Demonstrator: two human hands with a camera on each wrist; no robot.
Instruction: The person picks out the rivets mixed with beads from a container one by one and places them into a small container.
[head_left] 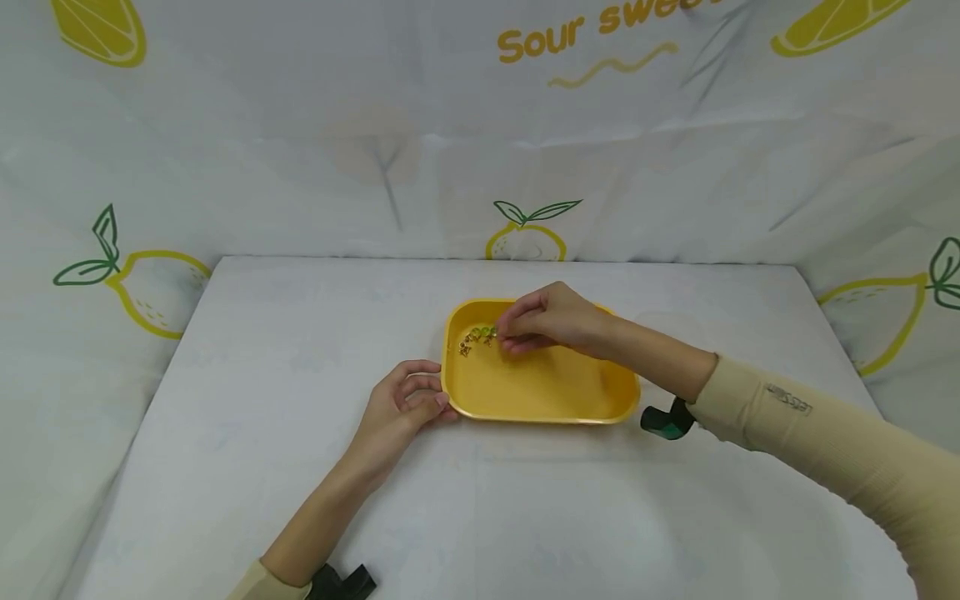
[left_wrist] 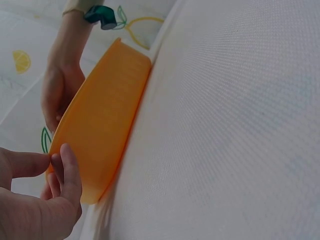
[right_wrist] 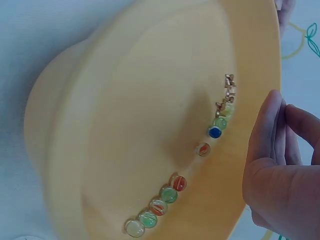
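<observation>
Nearest the viewer, the left hand (head_left: 401,407) rests on the white bench (head_left: 300,500) at about 9 o'clock of the yellow tray (head_left: 540,392); its fingers (left_wrist: 67,167) are loosely curled, the tips touching the tray's outer wall at the near left corner, gripping nothing that I can make out. The tray sits near the middle of the bench, a little past the left hand. Inside it, along the far wall toward 11 o'clock, lies a row of small glass marbles (right_wrist: 169,194), green, red, clear and blue, with a few tiny brass bits (right_wrist: 229,90) at the row's end. The right hand (head_left: 551,321) reaches in from 3 o'clock over the far edge, its fingers drawn together just beside the marbles; whether they pinch one I cannot tell. Behind the bench hangs a lemon-print cloth (head_left: 315,125).
</observation>
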